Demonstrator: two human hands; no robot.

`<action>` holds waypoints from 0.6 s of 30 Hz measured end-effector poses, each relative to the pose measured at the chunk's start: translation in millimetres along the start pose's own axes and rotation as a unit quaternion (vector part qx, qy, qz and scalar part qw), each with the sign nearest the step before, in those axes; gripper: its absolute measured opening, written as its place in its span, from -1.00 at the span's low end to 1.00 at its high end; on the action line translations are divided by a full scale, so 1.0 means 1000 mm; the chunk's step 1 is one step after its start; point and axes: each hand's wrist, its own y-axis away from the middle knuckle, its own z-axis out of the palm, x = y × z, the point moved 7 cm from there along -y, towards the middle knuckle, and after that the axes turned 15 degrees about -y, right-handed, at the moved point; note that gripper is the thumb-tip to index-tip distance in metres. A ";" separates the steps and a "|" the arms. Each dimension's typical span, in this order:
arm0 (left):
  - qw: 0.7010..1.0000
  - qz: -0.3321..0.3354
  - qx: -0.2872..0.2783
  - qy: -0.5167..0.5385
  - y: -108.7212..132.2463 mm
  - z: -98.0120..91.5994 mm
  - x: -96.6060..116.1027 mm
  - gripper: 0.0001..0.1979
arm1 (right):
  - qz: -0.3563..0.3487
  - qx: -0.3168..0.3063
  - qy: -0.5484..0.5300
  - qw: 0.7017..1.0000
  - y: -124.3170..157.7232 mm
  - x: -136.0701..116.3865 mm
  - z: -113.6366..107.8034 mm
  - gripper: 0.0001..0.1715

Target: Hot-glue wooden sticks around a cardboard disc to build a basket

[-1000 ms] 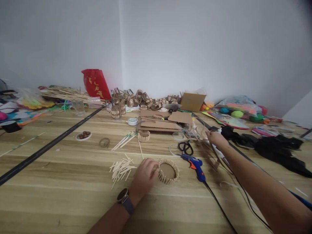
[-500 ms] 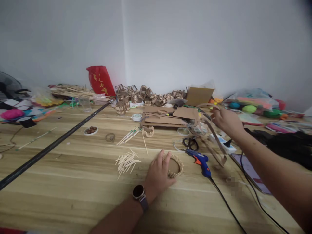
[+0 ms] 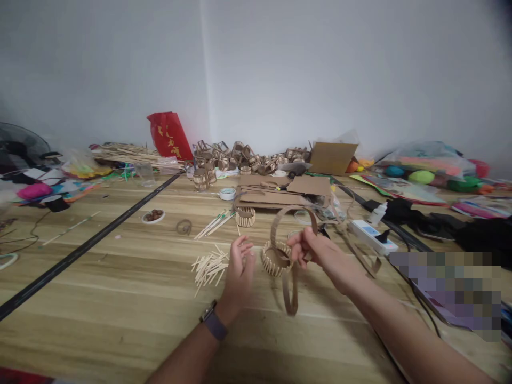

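My right hand (image 3: 310, 250) pinches a curled brown cardboard strip (image 3: 290, 298), which loops above and below the fingers. Just behind and left of those fingers, a round ring of short wooden sticks (image 3: 276, 260) sits on the table. My left hand (image 3: 240, 266), with a watch on the wrist, is raised left of the ring, its fingers apart and holding nothing. A pile of short sticks (image 3: 210, 268) lies to the left of this hand. The glue gun is hidden behind my right hand and forearm.
Stacked cardboard (image 3: 272, 198) lies farther back, with a small stick ring (image 3: 245, 217) before it. A white power strip (image 3: 374, 237) is at right. A black bar (image 3: 100, 232) crosses the left side. A bowl of brown beads (image 3: 153, 216) stands near it.
My right hand has come back from the right rear to the ring with a brown strip. My left hand has let go of the ring and moved left. The ring now looks tilted.
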 end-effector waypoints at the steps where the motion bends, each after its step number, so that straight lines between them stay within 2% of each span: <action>1: 0.999 -0.027 -0.023 0.032 -0.002 0.003 -0.004 -0.63 | 0.016 0.004 -0.017 1.000 -0.001 0.007 0.002 -0.32; 4: 0.991 -0.056 -0.092 0.078 -0.002 0.013 -0.008 -0.51 | 0.048 0.017 -0.053 0.997 -0.006 0.022 0.006 -0.31; 8: 0.975 -0.003 -0.185 0.125 0.005 0.024 0.007 -0.31 | -0.008 0.012 0.014 1.000 -0.006 0.024 0.011 -0.28; 10: 0.973 -0.016 -0.186 0.139 0.008 0.024 0.010 -0.26 | -0.020 -0.009 0.048 0.999 -0.002 0.029 0.017 -0.26; 12: 0.975 -0.044 -0.157 0.154 0.007 0.021 0.010 -0.28 | -0.010 -0.029 0.060 0.998 0.005 0.038 0.022 -0.24; 15: 0.969 -0.082 -0.125 0.194 0.005 0.016 0.006 -0.50 | -0.008 -0.050 0.086 0.995 0.018 0.045 0.024 -0.26; 17: 0.956 -0.111 -0.137 0.233 0.004 0.017 0.003 -0.57 | -0.021 -0.095 0.157 0.983 0.031 0.046 0.025 -0.38; 18: 0.950 -0.130 -0.142 0.247 0.003 0.018 0.000 -0.57 | -0.034 -0.133 0.212 0.968 0.038 0.047 0.026 -0.50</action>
